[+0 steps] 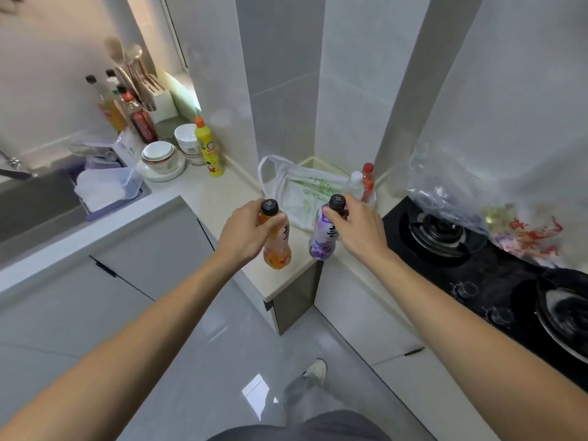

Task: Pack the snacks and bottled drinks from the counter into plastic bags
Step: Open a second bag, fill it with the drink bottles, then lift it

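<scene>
Orange bottle (pixel 276 246) gripped left, purple bottle (pixel 322 241) right

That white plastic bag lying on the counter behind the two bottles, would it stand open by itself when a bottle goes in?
Probably not. The white plastic bag lies flat and crumpled, so it looks thin and floppy. It likely needs a hand to hold its mouth open, yet the left hand grips the orange bottle and the right hand the purple bottle.
</scene>
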A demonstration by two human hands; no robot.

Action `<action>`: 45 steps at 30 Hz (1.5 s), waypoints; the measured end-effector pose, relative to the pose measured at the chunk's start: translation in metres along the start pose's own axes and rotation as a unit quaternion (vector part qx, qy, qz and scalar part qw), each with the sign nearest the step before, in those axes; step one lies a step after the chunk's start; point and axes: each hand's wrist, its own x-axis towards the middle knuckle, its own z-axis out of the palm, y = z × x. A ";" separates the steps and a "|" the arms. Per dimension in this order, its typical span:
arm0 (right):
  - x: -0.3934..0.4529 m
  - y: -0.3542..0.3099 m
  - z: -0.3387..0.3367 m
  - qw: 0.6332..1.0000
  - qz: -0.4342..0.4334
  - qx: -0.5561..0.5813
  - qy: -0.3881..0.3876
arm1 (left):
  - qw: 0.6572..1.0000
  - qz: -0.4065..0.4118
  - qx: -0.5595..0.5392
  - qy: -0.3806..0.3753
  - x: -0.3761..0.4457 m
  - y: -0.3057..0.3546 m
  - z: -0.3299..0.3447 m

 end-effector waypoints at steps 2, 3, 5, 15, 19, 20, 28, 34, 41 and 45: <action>0.039 0.003 0.007 1.000 -0.001 0.005 -0.002 | 1.000 0.002 -0.004 -0.002 0.033 0.000 0.003; 0.057 0.004 0.008 1.000 -0.001 0.007 -0.002 | 1.000 0.002 -0.005 -0.003 0.047 0.001 0.005; 0.093 0.006 0.011 1.000 -0.012 0.003 0.004 | 1.000 0.005 -0.001 -0.002 0.075 0.002 0.009; 0.216 0.035 0.028 0.999 -0.016 -0.033 -0.028 | 0.997 0.060 -0.022 -0.048 0.178 0.013 0.048; 0.239 0.053 0.039 0.998 -0.001 -0.042 -0.048 | 0.991 0.089 -0.043 -0.088 0.206 0.009 0.070; 0.242 0.057 0.043 0.998 0.002 -0.045 -0.051 | 0.990 0.091 -0.045 -0.098 0.212 0.007 0.076; 0.269 0.087 0.054 0.989 0.025 -0.116 -0.094 | 0.977 0.108 -0.071 -0.168 0.250 -0.016 0.123; 0.282 0.104 0.054 0.976 0.057 -0.165 -0.132 | 0.971 0.111 -0.067 -0.203 0.264 -0.032 0.153; 0.291 0.109 0.049 0.963 0.080 -0.209 -0.152 | 0.961 0.144 -0.089 -0.220 0.272 -0.027 0.168; 0.293 0.111 0.046 0.961 0.073 -0.220 -0.154 | 0.960 0.152 -0.114 -0.204 0.271 -0.022 0.171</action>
